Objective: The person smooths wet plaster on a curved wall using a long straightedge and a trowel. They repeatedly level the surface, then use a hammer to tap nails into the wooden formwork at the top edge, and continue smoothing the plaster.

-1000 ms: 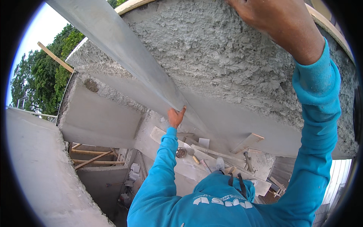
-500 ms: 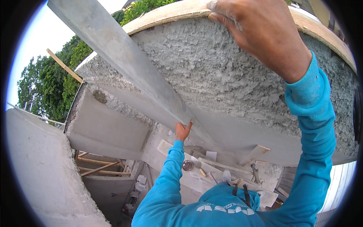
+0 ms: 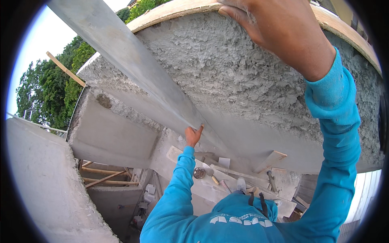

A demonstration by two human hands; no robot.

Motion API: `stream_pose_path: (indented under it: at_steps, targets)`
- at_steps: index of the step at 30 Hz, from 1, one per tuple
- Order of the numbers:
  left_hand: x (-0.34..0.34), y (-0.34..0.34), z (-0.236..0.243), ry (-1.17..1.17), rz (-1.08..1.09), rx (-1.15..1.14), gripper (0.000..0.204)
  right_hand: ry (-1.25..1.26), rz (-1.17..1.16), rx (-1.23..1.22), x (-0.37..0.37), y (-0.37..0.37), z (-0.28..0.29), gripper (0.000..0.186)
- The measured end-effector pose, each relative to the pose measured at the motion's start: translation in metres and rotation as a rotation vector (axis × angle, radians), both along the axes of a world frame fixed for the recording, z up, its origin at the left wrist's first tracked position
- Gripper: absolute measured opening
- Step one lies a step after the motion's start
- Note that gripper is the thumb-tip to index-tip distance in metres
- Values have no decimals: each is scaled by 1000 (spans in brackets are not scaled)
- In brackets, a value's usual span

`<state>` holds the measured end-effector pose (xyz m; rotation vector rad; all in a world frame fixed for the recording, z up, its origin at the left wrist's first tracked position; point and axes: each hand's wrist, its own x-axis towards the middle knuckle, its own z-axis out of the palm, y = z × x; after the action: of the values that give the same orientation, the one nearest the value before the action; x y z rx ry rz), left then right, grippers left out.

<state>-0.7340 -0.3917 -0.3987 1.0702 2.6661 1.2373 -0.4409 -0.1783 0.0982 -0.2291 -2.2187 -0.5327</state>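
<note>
A long, flat grey metal straightedge (image 3: 133, 60) slants from the upper left down across the wall. My left hand (image 3: 193, 136) grips its edge near the lower end, thumb up. The wall (image 3: 243, 69) has rough wet-looking grey mortar above and a smoother band below. Along the wall's top runs a pale wooden board (image 3: 178, 11). At the upper right, my right hand (image 3: 279, 32) is closed over this board's edge, with the thumb below it; some fingers are cut off by the picture's top.
Planks (image 3: 239, 178) below my arms carry a round dish (image 3: 199, 173), a wooden-handled tool (image 3: 215, 180) and a hammer (image 3: 272, 181). A gap with wooden braces (image 3: 107, 182) opens at lower left. Concrete walls (image 3: 44, 174) stand at left, and a wooden strip (image 3: 65, 69) juts out there.
The view has shifted slightly, so the scene sits a little up and left. Both hands keep their grips, with the straightedge at nearly the same slant.
</note>
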Motion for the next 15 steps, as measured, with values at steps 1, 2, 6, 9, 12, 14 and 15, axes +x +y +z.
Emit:
stream_pose_path:
  at_steps: [1,2,6,9,12,14,15]
  targets:
    - [-2,0,-1,20,-17,66,53,-40,-56,-31,2,-7,5,20]
    - [-1,-4,-3,10,-9,71,52,-89,-61,-61,4,-11,7,24]
    - [3,8,8,8,-43,82,48,-349,-438,-282,4,-42,48,41]
    - [8,5,18,-59,-26,4,43,-342,-559,-334,-3,-45,47,45]
    - [4,0,15,-49,1,-42,41,-67,-277,-191,11,-27,19,45]
    - [4,0,13,-29,-1,-29,41,-21,-182,-157,18,-18,10,45]
    - [5,1,15,-32,-10,-12,40,-7,-156,-149,20,-13,7,45]
